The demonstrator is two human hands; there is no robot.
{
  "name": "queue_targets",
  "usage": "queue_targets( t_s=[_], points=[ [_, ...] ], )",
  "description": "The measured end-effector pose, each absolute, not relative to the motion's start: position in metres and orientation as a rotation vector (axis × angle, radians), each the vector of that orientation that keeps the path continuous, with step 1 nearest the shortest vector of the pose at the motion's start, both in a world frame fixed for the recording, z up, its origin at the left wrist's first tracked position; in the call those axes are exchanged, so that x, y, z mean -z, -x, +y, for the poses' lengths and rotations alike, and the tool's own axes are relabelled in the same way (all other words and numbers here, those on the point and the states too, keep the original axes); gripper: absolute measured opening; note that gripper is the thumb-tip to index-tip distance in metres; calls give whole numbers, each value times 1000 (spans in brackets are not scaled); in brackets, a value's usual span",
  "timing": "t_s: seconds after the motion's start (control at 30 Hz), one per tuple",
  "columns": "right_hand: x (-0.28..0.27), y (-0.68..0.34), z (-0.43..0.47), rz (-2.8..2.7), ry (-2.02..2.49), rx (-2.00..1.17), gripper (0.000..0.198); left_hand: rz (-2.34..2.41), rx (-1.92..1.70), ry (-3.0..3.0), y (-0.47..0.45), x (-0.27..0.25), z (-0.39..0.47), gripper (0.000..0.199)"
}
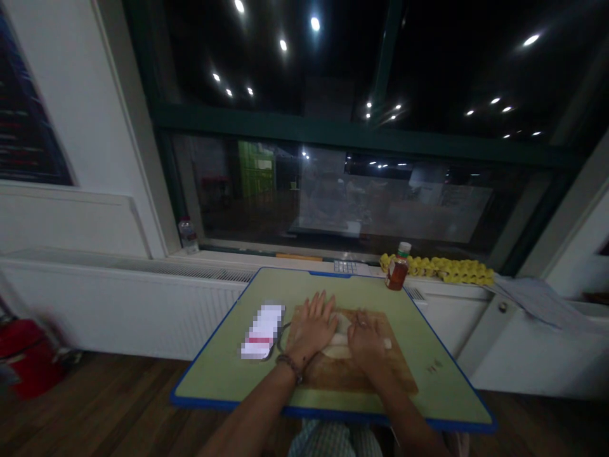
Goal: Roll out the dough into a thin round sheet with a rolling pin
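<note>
On a light green table, a wooden board carries a flat, pale piece of dough. A light-coloured rolling pin lies across the dough, its right end sticking out past my right hand. That hand is bent over the pin with its fingers curled. My left hand lies palm down with fingers stretched and spread, over the left part of the pin and dough. It hides the pin's left end. A bracelet circles my left wrist.
A phone with a lit screen lies left of the board, a dark cord beside it. At the table's back right corner stands a bottle of reddish-brown liquid. Behind are a window, yellow egg-crate-like material and a radiator.
</note>
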State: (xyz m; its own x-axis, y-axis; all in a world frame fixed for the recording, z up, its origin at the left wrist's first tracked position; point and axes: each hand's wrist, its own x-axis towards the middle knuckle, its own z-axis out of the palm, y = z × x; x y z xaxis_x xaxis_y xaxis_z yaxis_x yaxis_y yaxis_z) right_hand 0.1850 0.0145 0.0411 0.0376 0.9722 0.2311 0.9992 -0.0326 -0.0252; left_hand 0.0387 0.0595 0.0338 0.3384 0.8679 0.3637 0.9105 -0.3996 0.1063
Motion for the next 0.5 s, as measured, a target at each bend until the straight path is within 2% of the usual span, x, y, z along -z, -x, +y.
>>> queue_targets(
  t_s=[0.17, 0.33, 0.5],
  points=[
    [-51, -181, 20, -2137, 2064, 160, 48, -1836, 439, 2478, -42, -36, 72, 59],
    [-28, -181, -16, -2079, 1926, 236, 50, -1575, 465, 2578, -30, -32, 33, 50],
    [-21, -181, -26, -2066, 1889, 248, 50, -1509, 507, 2562, -27, -34, 19, 52]
  ],
)
